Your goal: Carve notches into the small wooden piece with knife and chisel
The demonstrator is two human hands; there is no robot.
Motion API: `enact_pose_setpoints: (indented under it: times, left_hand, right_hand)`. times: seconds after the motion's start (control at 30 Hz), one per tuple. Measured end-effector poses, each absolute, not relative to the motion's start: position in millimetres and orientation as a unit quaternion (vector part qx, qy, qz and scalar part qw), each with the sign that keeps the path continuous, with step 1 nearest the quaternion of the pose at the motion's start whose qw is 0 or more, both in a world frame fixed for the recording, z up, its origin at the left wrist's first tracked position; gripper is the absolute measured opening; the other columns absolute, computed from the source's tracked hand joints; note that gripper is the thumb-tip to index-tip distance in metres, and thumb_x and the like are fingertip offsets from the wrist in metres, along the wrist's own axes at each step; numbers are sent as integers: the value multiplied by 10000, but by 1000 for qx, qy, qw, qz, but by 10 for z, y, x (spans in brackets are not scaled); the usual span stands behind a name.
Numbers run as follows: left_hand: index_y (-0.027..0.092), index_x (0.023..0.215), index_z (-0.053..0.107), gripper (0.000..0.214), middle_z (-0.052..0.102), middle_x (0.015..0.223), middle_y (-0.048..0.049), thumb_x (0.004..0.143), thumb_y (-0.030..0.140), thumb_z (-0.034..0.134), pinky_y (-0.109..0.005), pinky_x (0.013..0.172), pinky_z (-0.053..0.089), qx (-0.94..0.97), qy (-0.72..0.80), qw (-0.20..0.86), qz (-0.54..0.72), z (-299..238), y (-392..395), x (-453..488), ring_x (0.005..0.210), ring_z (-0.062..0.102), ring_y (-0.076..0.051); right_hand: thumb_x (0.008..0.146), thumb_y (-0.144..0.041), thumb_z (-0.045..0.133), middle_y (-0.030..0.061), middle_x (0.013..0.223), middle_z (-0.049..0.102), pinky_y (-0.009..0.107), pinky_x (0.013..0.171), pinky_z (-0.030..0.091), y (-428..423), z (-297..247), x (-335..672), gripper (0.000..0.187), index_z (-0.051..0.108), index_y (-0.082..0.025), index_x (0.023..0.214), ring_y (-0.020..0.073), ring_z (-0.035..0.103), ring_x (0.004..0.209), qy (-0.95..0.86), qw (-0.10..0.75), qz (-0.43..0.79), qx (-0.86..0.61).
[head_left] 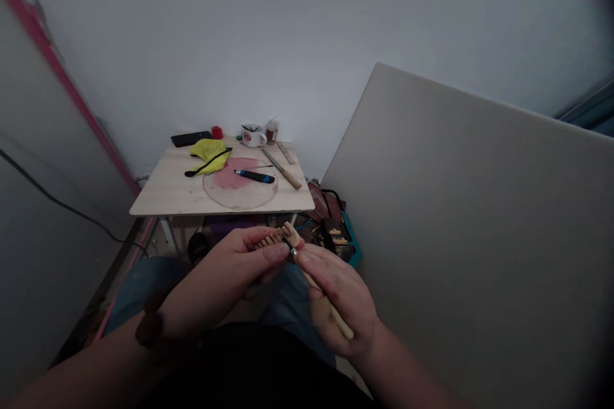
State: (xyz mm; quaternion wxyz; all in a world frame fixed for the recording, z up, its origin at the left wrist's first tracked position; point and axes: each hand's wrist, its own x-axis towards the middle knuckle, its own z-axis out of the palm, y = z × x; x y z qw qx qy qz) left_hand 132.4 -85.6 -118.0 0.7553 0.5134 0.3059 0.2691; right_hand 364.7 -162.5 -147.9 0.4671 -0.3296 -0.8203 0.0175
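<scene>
My left hand (235, 265) is closed round a small notched wooden piece (274, 236), held over my lap. My right hand (338, 297) grips a tool with a pale wooden handle (336, 318). Its metal tip (293, 252) rests against the wooden piece, next to my left thumb. Both hands meet just in front of the small table.
A low wooden table (163, 195) ahead carries a round clear mat (240, 188), a blue-handled knife (254, 176), a yellow cloth (210, 154), files (282, 169), a mug (252, 135), a small bottle (272, 130) and a black phone (190, 138). A large grey board (480, 217) leans at right. Bags (330, 211) lie on the floor.
</scene>
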Motion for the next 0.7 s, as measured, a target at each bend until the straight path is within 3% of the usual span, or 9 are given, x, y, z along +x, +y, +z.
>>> enact_pose_setpoints:
  times: [0.37, 0.7]
  left_hand:
    - [190, 957, 782, 375, 469, 641, 73, 1025, 551, 861, -191, 464, 227, 518, 294, 760, 259, -1130, -872, 1349, 543, 312, -89]
    - [180, 1039, 766, 259, 494, 708, 62, 1091, 432, 797, -190, 486, 228, 442, 250, 798, 324, -1119, -903, 1411, 552, 301, -70]
  right_hand:
    - [1016, -106, 570, 151, 1395, 866, 507, 1176, 715, -1603, -1469, 3687, 714, 559, -174, 1728, 302, 821, 1390, -832, 454, 0, -320]
    - [1057, -120, 605, 131, 1427, 860, 502, 1166, 718, -1597, -1419, 3624, 568, 679, -197, 1614, 295, 824, 1375, -793, 508, 43, -333]
